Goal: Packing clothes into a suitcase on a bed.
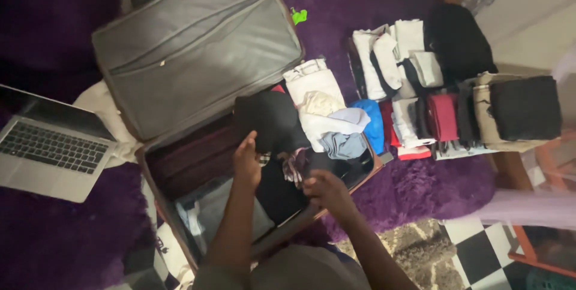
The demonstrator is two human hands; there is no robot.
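An open suitcase (157, 189) lies on a purple rug, its grey zipped lid (198, 50) thrown back. Inside are folded clothes: dark maroon on the left, black in the middle, white, grey and blue on the right. My left hand (247, 159) rests on a black folded garment (270, 119) near the middle of the case, fingers curled over its edge. Over the case's near right side, my right hand (324, 189) presses down on dark clothing beside a patterned piece (293, 167). Whether either hand grips the cloth is unclear.
An open silver laptop (51, 149) sits at the left on the rug. Rows of folded clothes (420, 86) in white, red, black and tan lie to the right of the case. A small green object (299, 15) lies beyond the lid. Checked floor shows at bottom right.
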